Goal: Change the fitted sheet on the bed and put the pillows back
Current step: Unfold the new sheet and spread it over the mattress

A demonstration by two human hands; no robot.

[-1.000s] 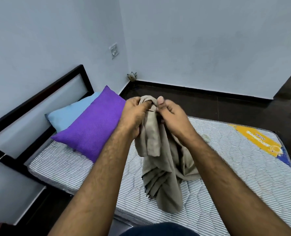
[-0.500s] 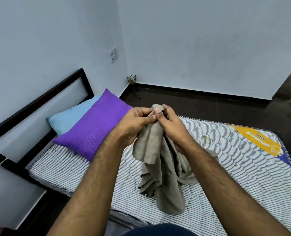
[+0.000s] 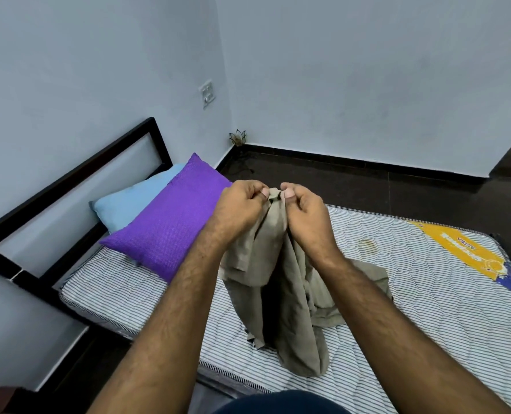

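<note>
Both hands hold the sheet (image 3: 281, 282) up over the bed. The left hand (image 3: 242, 209) and the right hand (image 3: 303, 212) sit close together, each pinching the top edge of the beige cloth between thumb and curled fingers. From that pinch the sheet hangs down in bunched folds, and its lower part rests in a heap on the bare mattress (image 3: 427, 309), near the front edge.

The mattress is striped and quilted, with a yellow label (image 3: 463, 252) at its far right corner and a small stain (image 3: 367, 245) just beyond the right wrist. At the head end, to the left, a purple pillow (image 3: 170, 225) lies partly over a blue pillow (image 3: 131, 204), which sits against the dark headboard (image 3: 78, 174). A switch plate (image 3: 207, 94) is on the left wall, and a small ornament (image 3: 237, 137) stands on the dark floor in the room's corner.
</note>
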